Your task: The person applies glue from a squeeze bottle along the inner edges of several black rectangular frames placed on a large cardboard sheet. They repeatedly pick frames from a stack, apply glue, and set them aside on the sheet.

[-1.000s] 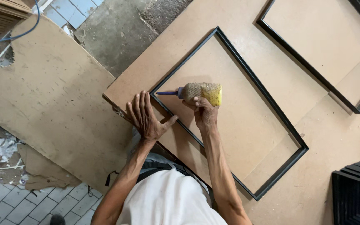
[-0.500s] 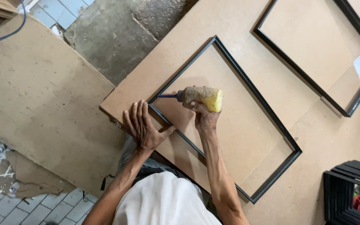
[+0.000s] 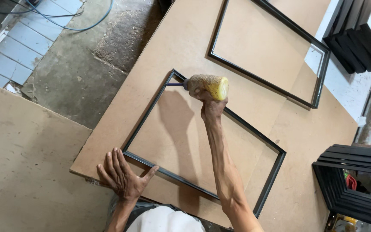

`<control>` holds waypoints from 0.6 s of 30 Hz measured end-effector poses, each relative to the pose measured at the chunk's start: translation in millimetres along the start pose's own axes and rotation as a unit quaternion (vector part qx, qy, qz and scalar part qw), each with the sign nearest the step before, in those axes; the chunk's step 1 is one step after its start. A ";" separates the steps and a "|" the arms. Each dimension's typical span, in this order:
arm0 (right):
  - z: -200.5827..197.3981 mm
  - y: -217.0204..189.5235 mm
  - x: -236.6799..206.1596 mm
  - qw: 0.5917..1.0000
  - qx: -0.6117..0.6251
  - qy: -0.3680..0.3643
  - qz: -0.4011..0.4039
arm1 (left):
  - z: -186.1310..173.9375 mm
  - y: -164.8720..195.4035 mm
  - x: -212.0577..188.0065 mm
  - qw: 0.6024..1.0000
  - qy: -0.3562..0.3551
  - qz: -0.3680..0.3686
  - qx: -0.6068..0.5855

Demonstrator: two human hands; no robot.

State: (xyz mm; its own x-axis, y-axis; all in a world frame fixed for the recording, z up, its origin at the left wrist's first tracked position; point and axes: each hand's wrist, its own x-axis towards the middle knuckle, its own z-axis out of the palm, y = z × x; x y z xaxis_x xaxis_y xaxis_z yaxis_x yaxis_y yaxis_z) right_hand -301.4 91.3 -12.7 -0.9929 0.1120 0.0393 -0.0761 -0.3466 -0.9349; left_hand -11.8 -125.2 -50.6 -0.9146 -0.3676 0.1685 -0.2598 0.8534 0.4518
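Observation:
A thin black rectangular frame (image 3: 254, 129) lies flat on a brown fibreboard sheet (image 3: 181, 38). My left hand (image 3: 123, 176) rests open, palm down, on the near corner of that frame and the board's edge. My right hand (image 3: 211, 105) is stretched out to the frame's far corner, gripping a yellow bottle (image 3: 209, 84) with a crusty surface. The bottle lies sideways and its purple nozzle (image 3: 174, 84) touches the frame's far corner.
A second black frame (image 3: 318, 81) lies on the same board further off. Black frames (image 3: 353, 184) are stacked at the right, more (image 3: 357, 38) at the top right. Another board (image 3: 26, 159) lies at the left, concrete and tiled floor with a blue cable (image 3: 78, 28) beyond.
My right hand has carried the bottle from the frame's near-left side out along it to the far corner. The left hand stays on the near corner. The view has tilted.

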 end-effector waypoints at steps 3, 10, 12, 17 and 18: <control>4.8 -1.9 15.0 0.999 -0.012 0.017 -0.030 | 2.2 -1.3 -0.1 1.000 0.002 -0.001 0.003; 31.6 -15.0 -20.6 0.978 -0.149 -0.017 -0.142 | 2.1 -1.4 -0.4 1.000 0.011 0.000 0.002; 26.7 -22.1 -33.8 0.957 -0.224 -0.007 -0.184 | 1.8 -0.9 -1.0 1.000 0.010 -0.003 0.015; -26.0 -47.5 -55.1 0.961 -0.215 0.065 -0.163 | 3.6 -0.3 -4.0 1.000 0.012 0.004 0.023; -41.9 -52.3 -59.8 0.964 -0.197 0.080 -0.159 | 4.6 -0.8 -5.1 1.000 0.014 0.003 0.025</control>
State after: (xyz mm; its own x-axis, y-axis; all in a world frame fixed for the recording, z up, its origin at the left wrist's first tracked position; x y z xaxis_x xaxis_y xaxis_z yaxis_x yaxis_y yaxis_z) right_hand -234.2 141.8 19.1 -0.8962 0.3066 0.3206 -0.3026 0.1057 -0.9472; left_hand -8.4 -122.3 -55.9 -0.9079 -0.3709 0.1955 -0.2691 0.8731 0.4065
